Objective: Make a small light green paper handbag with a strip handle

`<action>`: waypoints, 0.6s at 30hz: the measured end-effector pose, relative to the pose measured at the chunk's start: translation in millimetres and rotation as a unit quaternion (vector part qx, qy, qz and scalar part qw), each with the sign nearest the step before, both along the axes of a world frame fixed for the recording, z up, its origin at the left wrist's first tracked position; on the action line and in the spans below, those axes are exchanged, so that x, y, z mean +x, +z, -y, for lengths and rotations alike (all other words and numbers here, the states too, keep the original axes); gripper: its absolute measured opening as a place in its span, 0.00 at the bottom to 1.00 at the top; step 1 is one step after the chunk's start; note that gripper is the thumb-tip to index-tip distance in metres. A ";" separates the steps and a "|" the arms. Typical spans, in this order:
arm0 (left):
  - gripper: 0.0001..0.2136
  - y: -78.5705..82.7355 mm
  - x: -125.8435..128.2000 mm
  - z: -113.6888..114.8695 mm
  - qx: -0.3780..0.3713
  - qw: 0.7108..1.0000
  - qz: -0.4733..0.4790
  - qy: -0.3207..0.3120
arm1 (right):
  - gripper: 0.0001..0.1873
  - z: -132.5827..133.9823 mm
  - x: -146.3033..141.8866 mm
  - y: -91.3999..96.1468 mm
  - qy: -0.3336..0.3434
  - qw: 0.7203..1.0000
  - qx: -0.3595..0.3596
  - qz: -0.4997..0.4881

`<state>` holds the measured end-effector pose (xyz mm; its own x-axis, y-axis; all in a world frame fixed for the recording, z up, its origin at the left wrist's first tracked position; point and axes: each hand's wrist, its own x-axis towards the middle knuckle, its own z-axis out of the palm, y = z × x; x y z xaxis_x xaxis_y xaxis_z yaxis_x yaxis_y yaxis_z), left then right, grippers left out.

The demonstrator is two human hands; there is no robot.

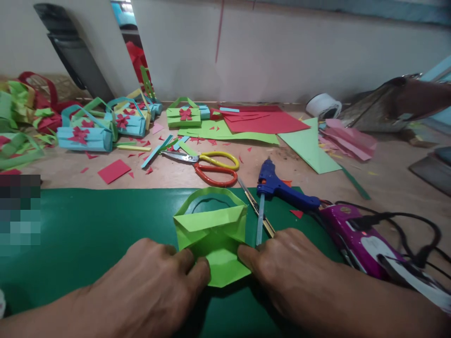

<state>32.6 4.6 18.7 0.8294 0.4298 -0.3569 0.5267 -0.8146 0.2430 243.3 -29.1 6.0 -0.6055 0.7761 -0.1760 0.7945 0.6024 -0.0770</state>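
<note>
A light-green paper handbag [211, 223] with a curved strip handle stands on the green mat [88, 225] in front of me. Its front flap lies open toward me. My left hand [165, 272] grips the bag's left side edge between thumb and fingers. At the opposite edge, my right hand [278, 263] pinches the paper, its other fingers curled. Just beyond the right hand lie a box cutter [255, 204] and a blue hot glue gun [278, 185] with a glue stick in it. Scissors [211, 164] with yellow and red handles rest behind the bag.
Finished blue paper bags [86, 137] with red flowers stand at the back left, a green one [185, 115] farther right. Red sheets [264, 119] and scraps lie behind the scissors. A purple power strip [355, 234] with black cables is at right, near a brown handbag [384, 105].
</note>
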 end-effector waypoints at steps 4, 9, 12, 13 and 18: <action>0.11 10.0 7.5 -3.5 -0.027 0.997 -0.077 -0.016 | 0.13 0.5 3.0 11.0 0.008 1.000 -0.023 0.002; 0.10 4.3 2.2 -4.5 -0.004 0.999 -0.033 -0.028 | 0.07 -7.3 16.3 39.0 -0.025 0.989 -0.071 -0.130; 0.10 -1.7 -1.3 -5.1 0.011 0.999 -0.015 -0.035 | 0.08 -18.4 21.0 44.0 -0.069 0.972 0.013 -0.226; 0.10 -3.0 -1.9 -5.0 0.016 0.999 -0.014 -0.035 | 0.08 -22.3 21.0 43.2 -0.085 0.966 0.038 -0.240; 0.12 -9.2 -4.9 -3.3 0.065 0.997 0.011 -0.030 | 0.11 -36.0 11.8 32.3 -0.067 0.953 0.074 -0.285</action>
<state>27.7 7.9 9.6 0.8620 0.4203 -0.2835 0.4716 -0.8699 0.1445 255.2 6.9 38.3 -0.4640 0.8437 0.2699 0.7189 0.5367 -0.4418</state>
